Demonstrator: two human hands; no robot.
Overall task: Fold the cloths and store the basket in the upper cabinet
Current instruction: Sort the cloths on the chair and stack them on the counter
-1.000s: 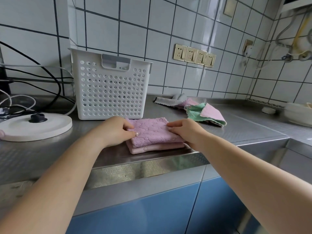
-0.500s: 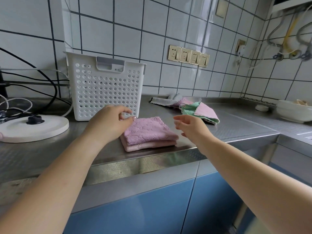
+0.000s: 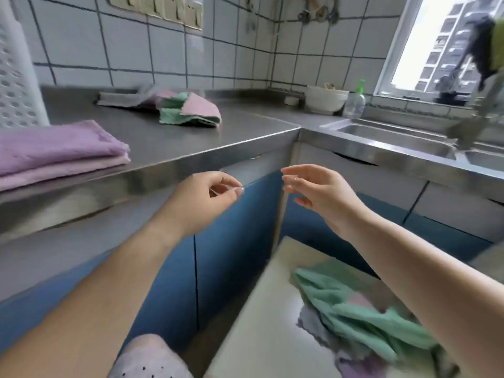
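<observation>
Two folded cloths, purple on pink (image 3: 54,151), lie stacked on the steel counter (image 3: 207,143) at the left. The white perforated basket (image 3: 16,77) stands behind them at the left edge. Loose cloths in green, pink and grey (image 3: 188,110) lie further back on the counter. A heap of unfolded cloths, the top one green (image 3: 362,315), rests on a pale surface (image 3: 261,323) low at the right. My left hand (image 3: 201,199) hangs in front of the blue cabinet with loosely curled fingers, holding nothing. My right hand (image 3: 319,192) is beside it, fingers relaxed, also holding nothing.
The counter's corner (image 3: 298,129) juts out just above my hands. A steel sink (image 3: 403,140) lies to the right, with a white bowl (image 3: 326,99) and a clear bottle (image 3: 354,102) behind it. Blue cabinet doors (image 3: 234,241) are below.
Both hands have left the folded purple cloth and dropped below the counter edge. My view has swung right and down, bringing the heap of unfolded cloths and the sink into sight.
</observation>
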